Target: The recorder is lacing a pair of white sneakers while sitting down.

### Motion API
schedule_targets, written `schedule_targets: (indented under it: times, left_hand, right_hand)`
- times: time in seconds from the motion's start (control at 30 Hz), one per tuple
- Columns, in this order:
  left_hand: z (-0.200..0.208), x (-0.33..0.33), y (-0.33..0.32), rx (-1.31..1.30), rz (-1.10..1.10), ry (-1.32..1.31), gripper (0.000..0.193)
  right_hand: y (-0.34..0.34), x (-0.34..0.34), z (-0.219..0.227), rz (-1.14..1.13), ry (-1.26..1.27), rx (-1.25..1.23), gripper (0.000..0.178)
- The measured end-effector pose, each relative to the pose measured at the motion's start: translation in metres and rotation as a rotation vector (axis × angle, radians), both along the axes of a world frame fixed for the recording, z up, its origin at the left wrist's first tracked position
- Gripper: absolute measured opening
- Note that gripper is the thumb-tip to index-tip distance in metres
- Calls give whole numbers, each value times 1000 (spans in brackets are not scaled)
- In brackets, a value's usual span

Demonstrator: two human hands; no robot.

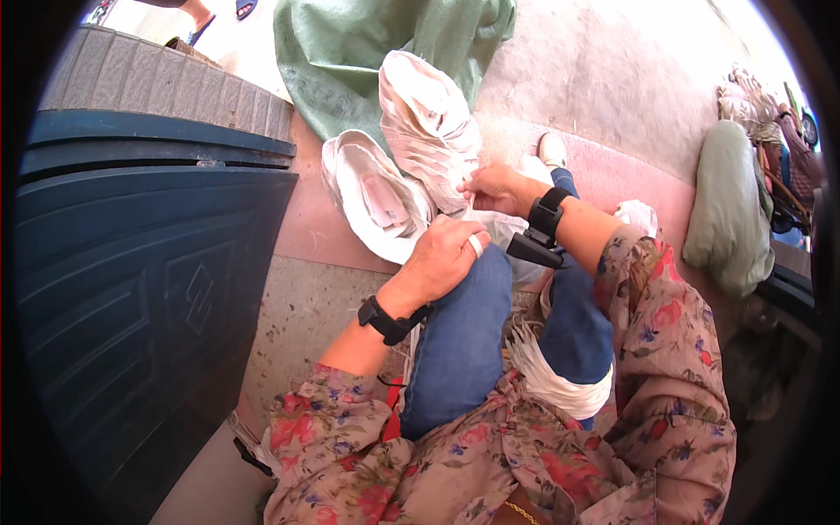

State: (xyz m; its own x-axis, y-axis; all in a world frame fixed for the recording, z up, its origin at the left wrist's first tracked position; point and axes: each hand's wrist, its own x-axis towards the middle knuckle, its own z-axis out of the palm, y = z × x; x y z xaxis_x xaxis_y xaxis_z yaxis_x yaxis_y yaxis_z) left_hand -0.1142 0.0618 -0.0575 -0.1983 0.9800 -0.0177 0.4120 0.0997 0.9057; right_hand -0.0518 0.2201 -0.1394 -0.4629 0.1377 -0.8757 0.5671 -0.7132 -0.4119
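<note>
Over my thighs, both hands work close together. My right hand (500, 188) pinches a thin white strip (470, 206) between thumb and fingers. My left hand (442, 255) is closed above my left knee, with a white band (476, 246) round one finger. What lies inside its curled fingers is hidden. Just beyond it stands a stack of nested white cloth pieces (374, 197), open at the top. A taller, leaning stack of similar cloth pieces (429, 118) rises behind. Translucent white plastic (500, 226) lies between my knees. White strands (560, 381) are bundled across my right leg.
A large green sack (350, 61) sits behind the stacks. At left is a dark blue panelled door (149, 297) below a grey tiled ledge (157, 83). A stuffed green sack (728, 210) and piled goods stand at right. Another person's foot (201, 28) shows far left.
</note>
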Motion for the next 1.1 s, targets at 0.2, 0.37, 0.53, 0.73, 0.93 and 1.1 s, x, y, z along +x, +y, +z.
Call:
schedule_targets:
  times: [0.2, 0.37, 0.53, 0.73, 0.93, 1.1]
  left_hand:
    - [1, -2, -4, 23, -18, -6, 26]
    - [-6, 0, -4, -73, -57, 68, 30]
    - [-9, -2, -7, -78, 30, 28, 30]
    - [-4, -12, -14, -184, 199, -65, 34]
    - [12, -17, 0, -160, 409, -338, 40]
    - [8, -26, 3, -264, 406, -356, 47]
  right_hand:
    - [1, 5, 6, -16, -99, 76, 6]
    - [-2, 6, 6, 82, -178, 34, 10]
    - [5, 12, 6, -31, -81, -25, 10]
    - [0, 3, 39, -13, 55, 132, 13]
    - [-3, -1, 55, 354, 579, 363, 20]
    - [-22, 2, 69, 798, 750, 877, 19]
